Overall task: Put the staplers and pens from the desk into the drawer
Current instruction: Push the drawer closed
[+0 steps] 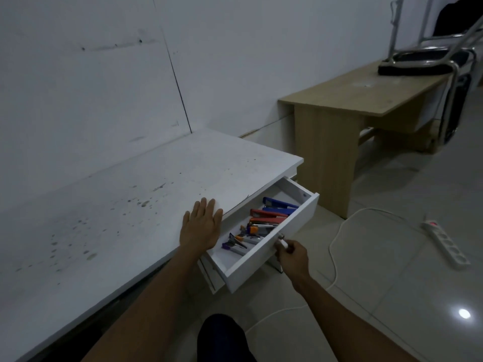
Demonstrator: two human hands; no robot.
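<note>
The white drawer [271, 246] stands pulled out under the right end of the white desk [125, 205]. Inside lie a blue stapler [281, 204], a red stapler [269, 213], an orange stapler [257, 227] and several pens [241, 242]. My left hand [201, 227] rests flat on the desk's front edge, fingers spread, holding nothing. My right hand [291, 254] is closed around the small metal knob [281, 237] on the drawer front.
A wooden bench-like table [360, 100] stands to the right with a chair frame [428, 58] on it. A white power strip [445, 244] and its cable [337, 244] lie on the tiled floor. My knee [222, 335] shows at the bottom.
</note>
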